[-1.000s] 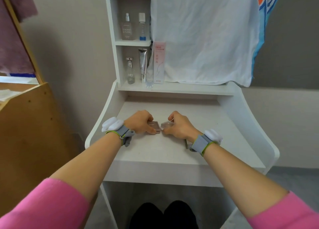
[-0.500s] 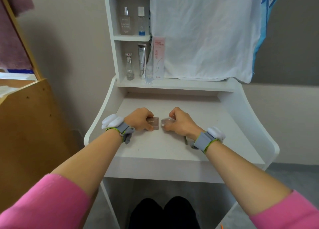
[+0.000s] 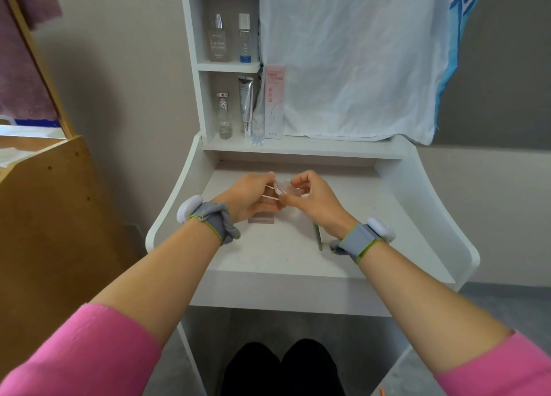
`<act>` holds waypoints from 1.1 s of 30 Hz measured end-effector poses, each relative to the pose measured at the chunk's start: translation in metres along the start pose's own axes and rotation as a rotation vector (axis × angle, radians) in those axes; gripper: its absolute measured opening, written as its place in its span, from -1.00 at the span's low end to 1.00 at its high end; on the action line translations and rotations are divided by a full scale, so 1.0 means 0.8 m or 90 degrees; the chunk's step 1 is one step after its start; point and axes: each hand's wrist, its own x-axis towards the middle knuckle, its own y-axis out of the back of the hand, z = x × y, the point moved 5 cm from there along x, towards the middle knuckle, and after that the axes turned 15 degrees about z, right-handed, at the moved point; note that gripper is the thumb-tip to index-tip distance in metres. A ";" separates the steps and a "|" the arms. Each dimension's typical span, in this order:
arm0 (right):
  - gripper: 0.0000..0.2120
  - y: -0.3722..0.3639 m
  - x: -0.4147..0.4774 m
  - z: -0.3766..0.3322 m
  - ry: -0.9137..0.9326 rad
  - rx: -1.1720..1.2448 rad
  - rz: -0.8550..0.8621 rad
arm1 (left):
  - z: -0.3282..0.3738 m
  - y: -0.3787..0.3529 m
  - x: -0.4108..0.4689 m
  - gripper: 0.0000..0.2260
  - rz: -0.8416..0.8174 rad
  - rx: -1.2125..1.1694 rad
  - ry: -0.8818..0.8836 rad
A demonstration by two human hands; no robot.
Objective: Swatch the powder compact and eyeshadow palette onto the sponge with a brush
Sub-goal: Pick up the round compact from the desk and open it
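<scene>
Clear-plastic powder compact [image 3: 281, 188] is pinched at its edges by left hand [image 3: 250, 199] and right hand [image 3: 313, 200], seemingly to pry it open; eyeshadow palette [image 3: 261, 220] lies beneath the left hand.

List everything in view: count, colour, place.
white vanity desk: 1, white, centre
square clear perfume bottle: 1, clear, upper shelf
slim white-capped bottle: 1, clear, upper shelf
small clear glass bottle: 1, clear, lower shelf
silver tube: 1, silver, lower shelf
tall pink carton: 1, pink, lower shelf
draped white cloth: 1, white, behind desk
brown wooden panel: 1, brown, left
translucent pale-pink compact: 1, pink, held above desk
flat rose palette: 1, rose, desk, below compact
thin dark stick: 1, dark, desk, right of palette
left hand: 1, fingers pinch compact
right hand: 1, fingers pinch compact
</scene>
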 end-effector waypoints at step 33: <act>-0.74 0.010 -0.010 -0.023 0.218 -0.123 -0.029 | -0.025 -0.024 -0.002 -0.49 -0.111 -0.318 0.198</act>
